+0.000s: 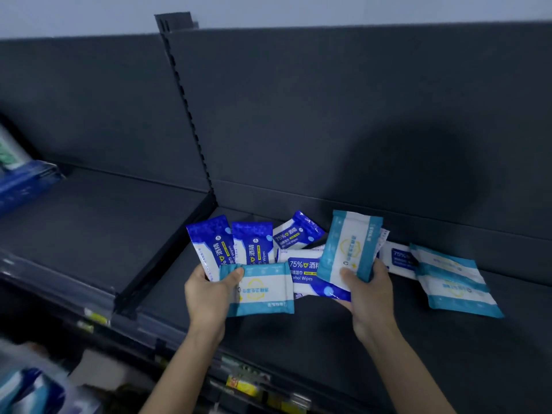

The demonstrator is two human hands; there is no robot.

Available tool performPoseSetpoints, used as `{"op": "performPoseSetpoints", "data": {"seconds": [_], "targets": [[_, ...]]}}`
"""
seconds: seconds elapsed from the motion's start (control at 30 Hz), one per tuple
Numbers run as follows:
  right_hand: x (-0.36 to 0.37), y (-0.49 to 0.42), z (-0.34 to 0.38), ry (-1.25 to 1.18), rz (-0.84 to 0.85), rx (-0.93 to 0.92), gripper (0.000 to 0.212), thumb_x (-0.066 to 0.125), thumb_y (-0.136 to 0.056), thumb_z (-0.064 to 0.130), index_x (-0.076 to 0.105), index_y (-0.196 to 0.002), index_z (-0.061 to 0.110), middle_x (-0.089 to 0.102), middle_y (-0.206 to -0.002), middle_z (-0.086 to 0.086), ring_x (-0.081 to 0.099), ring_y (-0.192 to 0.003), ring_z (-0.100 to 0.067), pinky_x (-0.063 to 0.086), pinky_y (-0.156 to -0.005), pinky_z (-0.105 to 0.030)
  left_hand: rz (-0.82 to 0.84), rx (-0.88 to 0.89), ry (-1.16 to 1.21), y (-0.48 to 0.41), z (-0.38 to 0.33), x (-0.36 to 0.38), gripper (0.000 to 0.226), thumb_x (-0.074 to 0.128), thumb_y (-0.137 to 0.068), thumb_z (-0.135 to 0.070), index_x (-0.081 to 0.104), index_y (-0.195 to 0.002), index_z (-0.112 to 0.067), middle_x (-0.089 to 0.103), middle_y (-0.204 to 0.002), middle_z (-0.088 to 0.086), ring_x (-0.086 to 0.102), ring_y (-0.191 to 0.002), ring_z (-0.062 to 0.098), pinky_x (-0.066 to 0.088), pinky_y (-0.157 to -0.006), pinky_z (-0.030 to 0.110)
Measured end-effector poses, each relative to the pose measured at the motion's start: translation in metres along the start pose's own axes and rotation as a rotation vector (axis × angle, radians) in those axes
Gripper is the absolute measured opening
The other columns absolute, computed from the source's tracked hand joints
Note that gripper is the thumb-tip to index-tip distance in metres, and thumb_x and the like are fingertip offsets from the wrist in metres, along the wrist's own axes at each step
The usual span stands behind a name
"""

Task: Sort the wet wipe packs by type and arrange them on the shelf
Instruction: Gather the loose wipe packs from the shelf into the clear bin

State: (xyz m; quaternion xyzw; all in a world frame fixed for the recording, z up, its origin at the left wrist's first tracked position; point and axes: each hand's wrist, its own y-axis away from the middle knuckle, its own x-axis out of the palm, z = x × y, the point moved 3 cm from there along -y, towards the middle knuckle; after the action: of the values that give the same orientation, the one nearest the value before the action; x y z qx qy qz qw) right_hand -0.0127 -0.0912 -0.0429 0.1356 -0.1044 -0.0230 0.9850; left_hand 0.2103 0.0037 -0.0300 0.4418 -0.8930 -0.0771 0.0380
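Note:
My left hand [209, 294] holds a light-blue-and-white wipe pack [263, 289] flat by its left end, thumb on top. My right hand [369, 289] grips a second light-blue pack [348, 245], raised and upright above the pile. On the dark shelf [328, 339] behind them lie several dark-blue "75% Alcohol Wipes" packs: two side by side [233, 243], one tilted at the back [298, 233], one flat under my hands [307, 273]. To the right, a dark-blue pack [398, 258] lies partly under two stacked light-blue packs [454, 282].
A black upright divider [167, 249] splits this shelf from the bare shelf bay [89, 222] on the left. Blue packaged goods [24, 180] sit at the far left edge. Price-tag rails [239, 380] run along the shelf front. More packs [30, 389] show blurred at bottom left.

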Motion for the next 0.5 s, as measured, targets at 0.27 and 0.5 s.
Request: {"op": "performPoseSetpoints", "data": {"seconds": [0.27,0.5], "targets": [[0.065,0.046,-0.005,0.015,0.160,-0.008,0.036,0.059,-0.089,0.001,0.053,-0.119,0.020,0.066,-0.110,0.000,0.067,-0.097,-0.020,0.058,-0.076,-0.042,-0.065,0.057,0.065,-0.003,-0.017,-0.083,0.018,0.073,-0.078,0.002,0.068,-0.084,-0.014,0.075,-0.079,-0.005,0.071,-0.069,0.009,0.053,-0.059,0.027],[0.153,0.118,-0.029,0.040,0.307,-0.014,0.035,0.060,-0.089,0.000,0.053,-0.117,0.021,0.066,-0.111,-0.002,0.066,-0.100,-0.020,0.056,-0.084,-0.047,-0.201,0.093,0.093,-0.011,-0.023,-0.202,0.021,0.075,-0.076,0.002,0.068,-0.086,-0.015,0.075,-0.082,-0.004,0.071,-0.074,0.014,0.055,-0.064,0.031]]}}
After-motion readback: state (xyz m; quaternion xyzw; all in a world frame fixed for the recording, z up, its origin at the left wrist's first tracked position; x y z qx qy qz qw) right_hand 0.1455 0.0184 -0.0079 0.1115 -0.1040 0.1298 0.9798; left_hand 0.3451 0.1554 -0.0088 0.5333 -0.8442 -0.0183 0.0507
